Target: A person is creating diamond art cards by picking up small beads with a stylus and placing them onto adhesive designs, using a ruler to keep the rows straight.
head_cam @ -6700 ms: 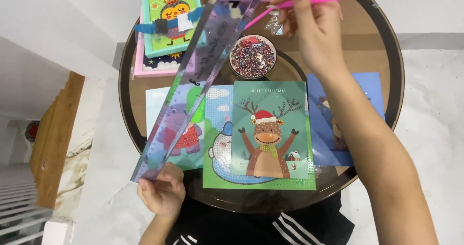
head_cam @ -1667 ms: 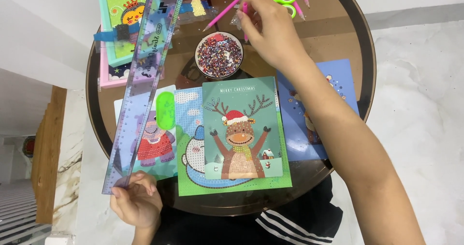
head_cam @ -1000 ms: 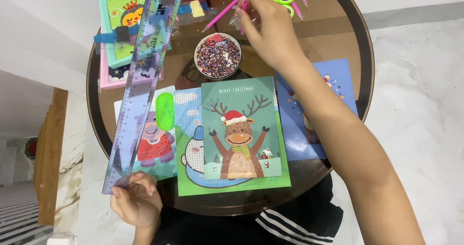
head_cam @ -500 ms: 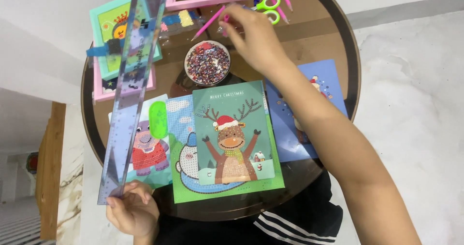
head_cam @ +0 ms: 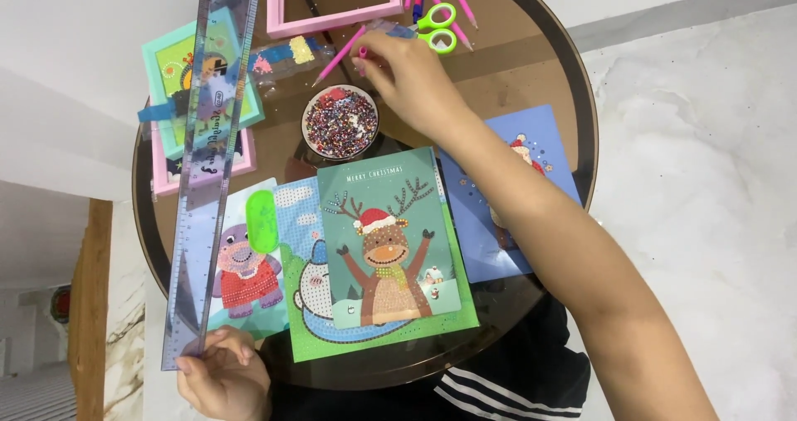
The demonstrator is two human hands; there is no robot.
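Two hands at work over a round dark table [head_cam: 573, 97]. Left hand [head_cam: 220, 375] at the near-left edge, fingers curled and pinching the near end of a long clear purple ruler [head_cam: 207, 163]. Ruler's long axis runs from that hand away toward the far-left, tilted slightly right at its far end; it lies across a hippo picture [head_cam: 241, 271] and a teal-framed picture [head_cam: 178, 85] stacked on a pink one.

Right hand [head_cam: 411, 80] reaches to the far middle, fingertips pressed together around a pink pen [head_cam: 339, 56]; pen's tip end points near-left, toward the bowl. Exact grip on the pen is hard to tell.

Round bowl of mixed beads [head_cam: 340, 122] sits just near of that hand. Green-handled scissors [head_cam: 436, 26] lie just beside the hand, far side. Empty pink frame [head_cam: 332, 14] at the far edge.

Reindeer card [head_cam: 386, 238], green, upright rectangle, centre-near, overlapping a snowman sheet [head_cam: 307, 288]. Blue card [head_cam: 531, 147] partly under the right forearm. Small bright green oval tray [head_cam: 264, 220] rests on the hippo picture.
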